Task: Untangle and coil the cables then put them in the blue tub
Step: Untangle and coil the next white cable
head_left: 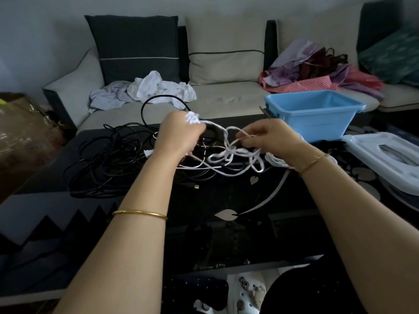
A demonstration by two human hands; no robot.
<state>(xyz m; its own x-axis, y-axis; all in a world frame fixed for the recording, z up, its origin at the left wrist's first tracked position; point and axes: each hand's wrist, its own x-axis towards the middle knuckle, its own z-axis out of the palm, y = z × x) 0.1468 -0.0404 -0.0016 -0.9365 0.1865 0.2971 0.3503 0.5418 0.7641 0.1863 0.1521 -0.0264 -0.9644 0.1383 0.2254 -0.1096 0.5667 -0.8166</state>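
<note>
A tangled white cable hangs in loops between my two hands above the dark glass table. My left hand grips a small bundle of coiled white cable that sticks out above its fingers. My right hand pinches a strand of the same cable near the knot. A pile of tangled black cables lies on the table to the left, with one loop rising behind my left hand. The blue tub stands at the table's far right and looks empty.
A white lid lies on the table's right side beside the tub. Behind the table is a sofa with white clothes and a heap of coloured fabric. A brown box sits at left.
</note>
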